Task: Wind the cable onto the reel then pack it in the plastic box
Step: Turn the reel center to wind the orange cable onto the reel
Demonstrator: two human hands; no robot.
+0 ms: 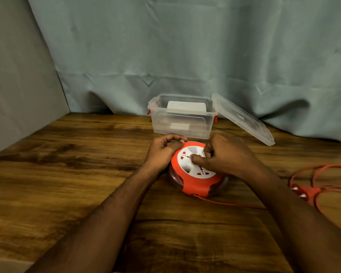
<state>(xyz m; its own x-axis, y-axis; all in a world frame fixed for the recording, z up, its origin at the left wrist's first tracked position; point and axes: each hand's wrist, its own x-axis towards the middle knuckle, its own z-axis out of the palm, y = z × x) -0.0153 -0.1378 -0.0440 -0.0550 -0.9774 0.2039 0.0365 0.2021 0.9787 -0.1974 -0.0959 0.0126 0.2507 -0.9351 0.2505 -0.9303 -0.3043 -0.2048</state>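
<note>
An orange and white cable reel (193, 179) lies flat on the wooden table (67, 174), its white socket face up. My left hand (163, 152) grips the reel's far left rim. My right hand (220, 156) rests on the white face, thumb and curled fingers on its centre part. The orange cable (224, 203) leaves the reel's near side and runs right to loose loops (323, 186) with the orange plug (303, 191). Behind the reel stands the clear plastic box (182, 120), open.
The box's clear lid (244, 120) leans against its right side. A white card lies inside the box. A grey-green curtain (185, 52) hangs behind the table and a grey wall (18, 85) closes the left side.
</note>
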